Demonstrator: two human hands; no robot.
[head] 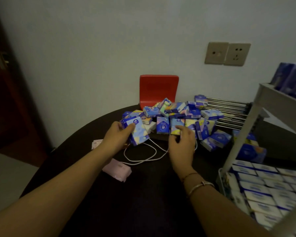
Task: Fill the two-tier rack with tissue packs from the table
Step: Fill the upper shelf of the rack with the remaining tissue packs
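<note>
Our left hand (117, 135) grips a blue tissue pack (137, 132), fingers curled around it, above the dark table (143, 202). Our right hand (181, 144) pinches another pack (176, 128) at the pile (183, 113). Labels too blurred to read. Rack (246, 134) stands right.

Dark round tabletop (143, 194) bare near front edge. Looped white cable (140, 153), pink flat packet (117, 170) lie mid-path. Grey two-tier rack's slanted post (243, 127) blocks right side.
</note>
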